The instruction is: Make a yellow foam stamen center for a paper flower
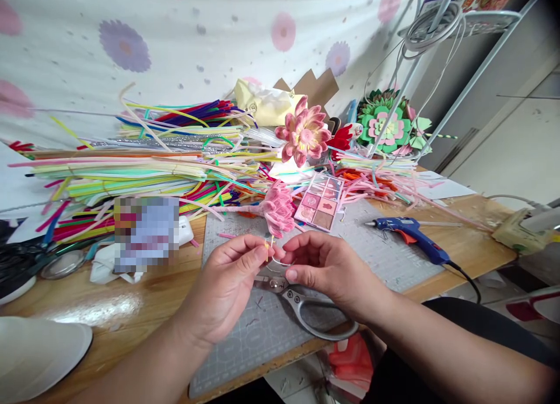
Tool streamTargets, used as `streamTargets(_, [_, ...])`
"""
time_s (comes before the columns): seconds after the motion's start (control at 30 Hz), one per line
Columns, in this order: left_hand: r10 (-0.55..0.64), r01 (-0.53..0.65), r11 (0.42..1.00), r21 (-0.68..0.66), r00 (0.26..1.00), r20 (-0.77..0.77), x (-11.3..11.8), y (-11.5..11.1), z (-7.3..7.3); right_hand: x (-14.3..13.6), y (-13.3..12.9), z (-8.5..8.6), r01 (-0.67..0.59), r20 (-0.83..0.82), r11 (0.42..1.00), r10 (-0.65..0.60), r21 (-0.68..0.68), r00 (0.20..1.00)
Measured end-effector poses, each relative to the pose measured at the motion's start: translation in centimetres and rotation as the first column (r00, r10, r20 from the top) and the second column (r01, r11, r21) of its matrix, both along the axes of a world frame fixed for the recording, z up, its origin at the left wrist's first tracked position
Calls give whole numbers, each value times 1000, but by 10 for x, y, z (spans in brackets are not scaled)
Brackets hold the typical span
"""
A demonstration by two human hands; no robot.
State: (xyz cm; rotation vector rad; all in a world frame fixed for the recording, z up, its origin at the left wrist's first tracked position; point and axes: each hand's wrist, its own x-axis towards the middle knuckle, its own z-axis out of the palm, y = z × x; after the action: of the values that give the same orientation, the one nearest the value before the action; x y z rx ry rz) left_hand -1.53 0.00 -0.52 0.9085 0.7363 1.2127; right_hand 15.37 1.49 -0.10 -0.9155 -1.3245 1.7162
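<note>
My left hand (227,281) pinches a small yellow piece (267,248) between thumb and fingertips. A thin white strand (276,269) curves from there to my right hand (330,270), whose thumb and fingers are closed around its end. The exact kind of the little piece is too small to make out. Just beyond my fingertips lies a pink fuzzy flower (279,208) on its side, its stem pointing left. Below my hands, grey-handled scissors (324,322) rest on the grey cutting mat (227,357), their blades partly hidden by my left hand.
A makeup palette (318,203) and a blue glue gun (409,232) lie on the mat. Bundles of coloured pipe cleaners (131,171) fill the back left. Behind stand a larger pink flower (304,133) and a green paper flower (387,127). A metal rack (459,83) rises at right.
</note>
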Motion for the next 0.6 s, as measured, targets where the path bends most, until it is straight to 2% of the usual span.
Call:
streamTargets(0.17, [24, -23, 1000, -16, 1000, 12, 2, 1, 0, -9, -4, -5, 157, -41, 974, -152, 161, 988])
streamTargets(0.23, [46, -46, 998, -36, 999, 17, 2, 2, -1, -7, -5, -2, 162, -37, 958, -158, 237, 987])
streamTargets(0.3, [64, -65, 996, -65, 998, -16, 2, 2, -2, -1, -6, 3, 108, -5, 956, -111, 273, 994])
streamTargets(0.37, [59, -66, 995, -80, 995, -86, 2, 2, -2, 5, -5, 7, 49, 16, 968, -55, 244, 998])
streamTargets(0.43, [40, -54, 996, -78, 985, -167, 1, 2, -3, 12, -4, 10, 8, -7, 989, -7, 149, 1000])
streamTargets(0.53, [40, -60, 995, -74, 967, -252, 1, 2, -2, 21, 0, 12, 10, -32, 999, -9, 36, 999])
streamTargets(0.6, [37, -60, 995, -76, 962, -270, 1, 2, -2, 25, 2, 12, 33, 39, 998, -35, 53, 999])
